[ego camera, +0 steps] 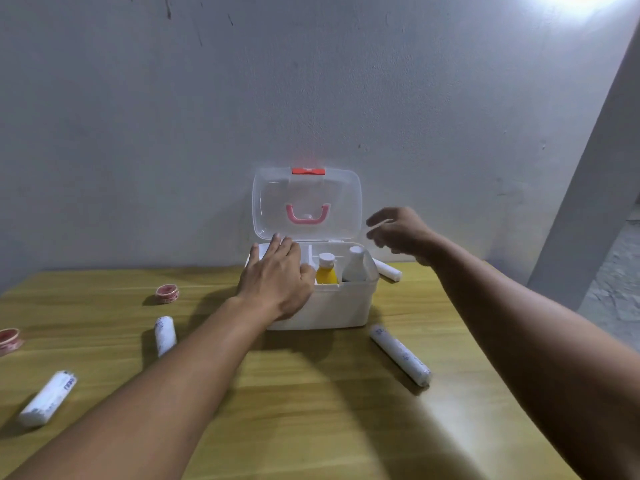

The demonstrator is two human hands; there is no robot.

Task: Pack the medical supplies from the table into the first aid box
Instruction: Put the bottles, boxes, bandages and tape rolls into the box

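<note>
The white first aid box stands at the back of the table, its clear lid raised against the wall. Inside, a yellow bottle and a white bottle stand upright. My left hand lies flat over the box's left side, fingers spread, holding nothing. My right hand hovers to the right of the lid, fingers loosely apart and empty. Wrapped white bandage rolls lie on the table at the front right, behind the box, at the left and the far left.
Two red tape rolls lie at the left: one in the middle distance, one at the frame's edge. The wooden table ends at the grey wall behind the box. Its right edge drops off past my right arm.
</note>
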